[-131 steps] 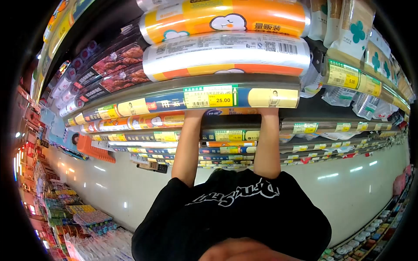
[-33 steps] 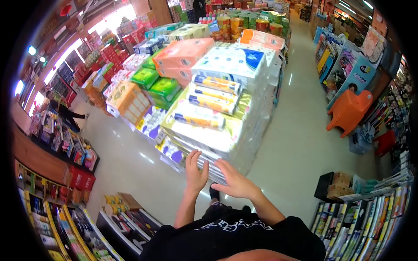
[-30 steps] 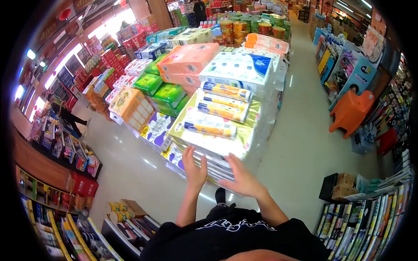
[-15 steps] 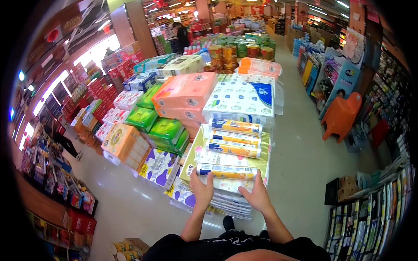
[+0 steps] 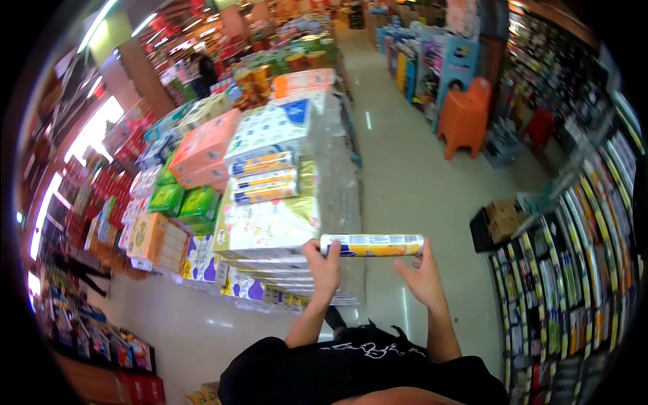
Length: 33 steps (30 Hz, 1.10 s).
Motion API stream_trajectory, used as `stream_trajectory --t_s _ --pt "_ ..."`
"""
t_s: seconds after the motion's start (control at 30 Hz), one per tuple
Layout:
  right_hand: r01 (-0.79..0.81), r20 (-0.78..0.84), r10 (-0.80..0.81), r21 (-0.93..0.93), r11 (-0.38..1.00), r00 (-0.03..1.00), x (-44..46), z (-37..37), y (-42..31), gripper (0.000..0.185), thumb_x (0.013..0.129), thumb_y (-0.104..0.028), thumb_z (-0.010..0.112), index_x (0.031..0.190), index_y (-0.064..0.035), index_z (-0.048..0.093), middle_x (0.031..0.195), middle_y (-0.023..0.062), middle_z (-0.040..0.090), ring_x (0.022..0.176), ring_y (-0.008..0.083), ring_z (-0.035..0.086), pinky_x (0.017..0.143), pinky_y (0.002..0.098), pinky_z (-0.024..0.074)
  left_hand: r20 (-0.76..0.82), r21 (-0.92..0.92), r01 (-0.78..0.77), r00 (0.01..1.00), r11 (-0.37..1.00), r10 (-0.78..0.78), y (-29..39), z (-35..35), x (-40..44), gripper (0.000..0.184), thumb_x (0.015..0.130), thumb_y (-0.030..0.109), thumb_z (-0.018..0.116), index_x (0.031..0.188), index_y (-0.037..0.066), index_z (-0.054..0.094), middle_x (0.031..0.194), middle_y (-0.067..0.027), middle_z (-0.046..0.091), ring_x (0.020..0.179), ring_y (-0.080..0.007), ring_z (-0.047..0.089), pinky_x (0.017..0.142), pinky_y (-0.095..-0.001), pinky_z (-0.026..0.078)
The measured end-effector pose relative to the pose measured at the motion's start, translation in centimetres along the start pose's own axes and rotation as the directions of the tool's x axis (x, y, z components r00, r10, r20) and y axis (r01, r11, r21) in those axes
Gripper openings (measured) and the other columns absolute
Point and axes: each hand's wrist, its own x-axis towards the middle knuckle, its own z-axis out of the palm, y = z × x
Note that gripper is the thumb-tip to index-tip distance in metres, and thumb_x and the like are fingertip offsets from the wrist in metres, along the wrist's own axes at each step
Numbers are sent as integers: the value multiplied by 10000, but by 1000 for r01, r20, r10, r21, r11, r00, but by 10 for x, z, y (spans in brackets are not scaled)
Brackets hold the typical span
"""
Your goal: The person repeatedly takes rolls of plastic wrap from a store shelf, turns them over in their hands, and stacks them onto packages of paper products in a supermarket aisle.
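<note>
A long roll point(image 5: 374, 245) with a white, blue and yellow-orange wrapper lies level between my two hands, out over the aisle floor. At its left end my left hand point(image 5: 325, 268) grips it, thumb and fingers pressed round the end. My right hand point(image 5: 422, 273) holds the other end, its fingers at the end face and its thumb below. Several similar rolls point(image 5: 264, 179) rest on a stack of white and green-gold packs point(image 5: 266, 226) to the left.
Left of the stack stand green packs point(image 5: 199, 204), an orange pack point(image 5: 156, 239) and pink-orange packs point(image 5: 206, 145). Orange stools point(image 5: 464, 118) stand at the aisle's right side. Cardboard boxes point(image 5: 505, 219) sit beside the right-hand shelves point(image 5: 574, 270). People are visible at the left and far back.
The roll has been lifted off the packs and carried right, held between both hands. The view has turned right, so the stack now appears further left.
</note>
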Motion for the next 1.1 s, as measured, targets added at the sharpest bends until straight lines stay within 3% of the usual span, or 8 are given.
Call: stream_trajectory --t_s 0.03,0.2,0.37,0.47,0.6,0.77,0.83,1.1 --pt "-16 -88 12 -37 999 996 -16 -24 11 979 851 -258 802 1558 47 197 1424 228 513 1283 323 543 991 418 503 68 96 -43 997 994 37 7 24 -23 394 945 257 709 1051 -21 451 1045 -105 399 927 -219 440 882 -369 404" --pt "-98 -543 17 -121 988 840 -100 -152 36 957 862 -250 795 1537 84 205 1436 249 442 1273 344 521 979 410 504 457 -113 -10 887 994 61 54 140 -140 408 944 256 718 1038 -18 429 1058 -114 404 924 -202 444 833 -344 428" --pt "-39 -868 63 51 998 493 -199 -254 51 900 888 -217 775 1536 61 216 1435 219 389 1294 301 487 1042 425 465 793 -320 -125 507 939 338 91 224 -243 436 927 142 728 1176 5 398 1110 -92 467 1014 -171 530 923 -336 482" --pt "10 -959 107 114 993 261 -250 -280 70 866 902 -198 759 1533 48 220 1457 206 351 1317 294 461 1075 445 441 870 -391 -274 202 879 450 111 246 -286 499 881 78 758 1202 -8 386 1170 -131 447 1064 -194 543 955 -348 490" --pt "-56 -981 186 183 982 49 -313 -300 86 850 903 -195 757 1528 37 230 1468 201 329 1327 304 451 1087 455 430 929 -367 -115 2 923 370 108 270 -358 509 882 90 760 1215 -23 392 1212 -161 447 1107 -225 553 971 -375 503" --pt "-84 -967 210 224 971 -146 -374 -335 112 822 906 -174 754 1515 36 244 1471 202 322 1339 303 433 1094 453 421 907 -370 -106 -257 923 334 117 304 -423 570 864 154 772 1251 -43 403 1260 -211 444 1128 -304 551 952 -404 504" --pt "-58 -959 208 222 973 -192 -388 -358 120 811 906 -163 753 1510 38 250 1469 201 324 1338 298 432 1091 448 421 885 -385 -126 -330 914 328 128 323 -447 553 872 120 766 1260 -25 400 1279 -196 443 1146 -279 558 957 -395 510" --pt "-111 -959 166 195 974 -229 -416 -498 147 815 895 -146 761 1505 47 255 1446 201 352 1299 285 471 1066 420 440 882 -419 -117 -288 900 374 166 445 -551 586 880 155 766 1320 -14 418 1231 -168 517 1041 -254 594 817 -355 515"
